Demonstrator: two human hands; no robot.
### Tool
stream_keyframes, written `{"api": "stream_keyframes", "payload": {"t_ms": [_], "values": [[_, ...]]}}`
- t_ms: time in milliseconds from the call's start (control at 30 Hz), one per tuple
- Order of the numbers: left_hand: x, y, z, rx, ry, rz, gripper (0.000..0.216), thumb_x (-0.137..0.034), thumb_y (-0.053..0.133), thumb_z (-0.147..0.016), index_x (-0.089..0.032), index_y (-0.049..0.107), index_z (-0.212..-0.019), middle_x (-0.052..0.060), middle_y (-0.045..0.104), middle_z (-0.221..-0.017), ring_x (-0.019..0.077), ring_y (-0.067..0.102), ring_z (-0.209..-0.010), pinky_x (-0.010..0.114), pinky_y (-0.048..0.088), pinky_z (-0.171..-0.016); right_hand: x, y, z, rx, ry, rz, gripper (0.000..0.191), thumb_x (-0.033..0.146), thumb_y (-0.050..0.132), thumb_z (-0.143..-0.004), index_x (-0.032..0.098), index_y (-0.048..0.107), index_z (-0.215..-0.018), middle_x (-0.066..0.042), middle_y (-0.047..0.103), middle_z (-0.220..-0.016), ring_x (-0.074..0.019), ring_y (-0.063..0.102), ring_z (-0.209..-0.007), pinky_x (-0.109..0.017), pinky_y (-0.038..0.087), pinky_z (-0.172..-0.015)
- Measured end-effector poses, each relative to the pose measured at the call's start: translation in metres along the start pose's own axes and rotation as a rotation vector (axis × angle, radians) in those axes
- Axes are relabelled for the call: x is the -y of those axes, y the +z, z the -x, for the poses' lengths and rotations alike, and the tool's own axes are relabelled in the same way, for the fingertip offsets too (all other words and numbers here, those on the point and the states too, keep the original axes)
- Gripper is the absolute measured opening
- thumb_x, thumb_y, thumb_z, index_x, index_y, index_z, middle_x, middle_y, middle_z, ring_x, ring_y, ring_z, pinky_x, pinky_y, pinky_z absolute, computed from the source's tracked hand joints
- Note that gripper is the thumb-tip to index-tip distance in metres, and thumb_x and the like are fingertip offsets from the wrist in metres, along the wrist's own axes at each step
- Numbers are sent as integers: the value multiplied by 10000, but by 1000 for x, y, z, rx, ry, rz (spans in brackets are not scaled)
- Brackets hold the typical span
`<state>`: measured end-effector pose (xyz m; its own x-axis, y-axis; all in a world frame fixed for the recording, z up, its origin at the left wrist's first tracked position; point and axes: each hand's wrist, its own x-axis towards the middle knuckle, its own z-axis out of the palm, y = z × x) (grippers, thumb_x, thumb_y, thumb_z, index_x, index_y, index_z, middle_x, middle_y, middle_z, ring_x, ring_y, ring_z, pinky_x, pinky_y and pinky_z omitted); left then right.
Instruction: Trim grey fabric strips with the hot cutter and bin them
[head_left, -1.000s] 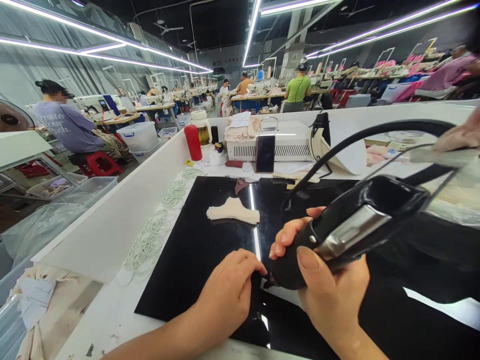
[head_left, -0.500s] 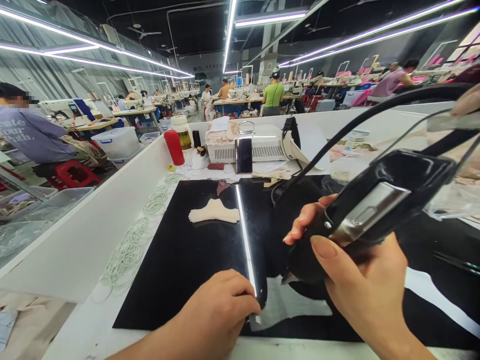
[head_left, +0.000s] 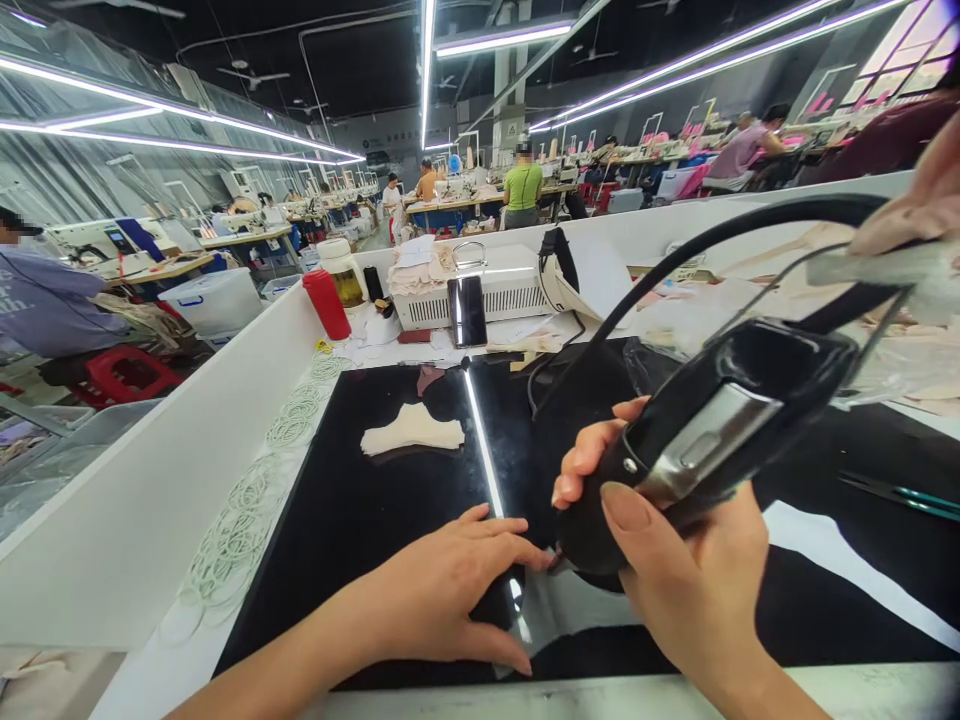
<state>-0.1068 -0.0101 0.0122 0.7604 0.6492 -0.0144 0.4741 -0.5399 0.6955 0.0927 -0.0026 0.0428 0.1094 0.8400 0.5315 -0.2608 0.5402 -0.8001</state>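
Observation:
My right hand (head_left: 675, 580) is wrapped round a black hand tool (head_left: 712, 440) with a metal side plate. Its thick black cable (head_left: 720, 235) arcs up and away to the right. The tool's tip touches the glossy black work surface (head_left: 360, 510). My left hand (head_left: 450, 585) lies flat beside that tip, fingers stretched out and pressing down on the surface. A small stack of cream fabric pieces (head_left: 411, 432) lies farther back on the black surface.
White rings (head_left: 247, 500) lie along a white partition wall (head_left: 150, 480) on the left. At the back stand a red bottle (head_left: 327, 303), a phone (head_left: 468, 310) and a white box (head_left: 510, 285). Another person's hand (head_left: 919, 205) shows at upper right. Workers sit beyond.
My left hand has gone from curled fingers to lying flat and stretched toward the tool's tip. The view has shifted a little; my right hand keeps its grip on the tool.

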Motion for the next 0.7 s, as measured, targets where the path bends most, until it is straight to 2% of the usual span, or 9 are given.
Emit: {"api": "stream_keyframes", "payload": {"t_ms": [100,233,500,700], "values": [[1,-4,-2,-1,-24,-16,631,-380,794,-861,-294,510,-1418,66,619,-1432,275,406,-1493,620,148,-1264,-4,3,0,11,-8,-13,253,306,777,-896,276,596,-1070,7,673,-913,-152,660,-663,-309,588,-579],[2,-8,-3,-27,-36,-17,610,-417,789,-859,-265,524,-1387,94,600,-1456,291,379,-1507,636,125,-1260,-10,5,-4,-9,-5,-37,323,298,791,-883,281,589,-1135,13,671,-909,-147,653,-652,-305,583,-583],[7,-4,2,-56,-27,20,654,-420,800,-848,-259,509,-1411,83,604,-1458,299,360,-1515,640,118,-1261,-16,12,-9,-29,23,-87,380,280,806,-859,277,590,-1172,8,657,-888,-169,656,-662,-332,596,-570],[10,-2,4,-73,-19,26,742,-453,820,-823,-253,481,-1452,117,559,-1504,313,391,-1498,623,111,-1264,-15,15,-7,-76,50,-83,394,352,846,-824,276,606,-1128,2,647,-845,-181,641,-648,-357,592,-593]]}}
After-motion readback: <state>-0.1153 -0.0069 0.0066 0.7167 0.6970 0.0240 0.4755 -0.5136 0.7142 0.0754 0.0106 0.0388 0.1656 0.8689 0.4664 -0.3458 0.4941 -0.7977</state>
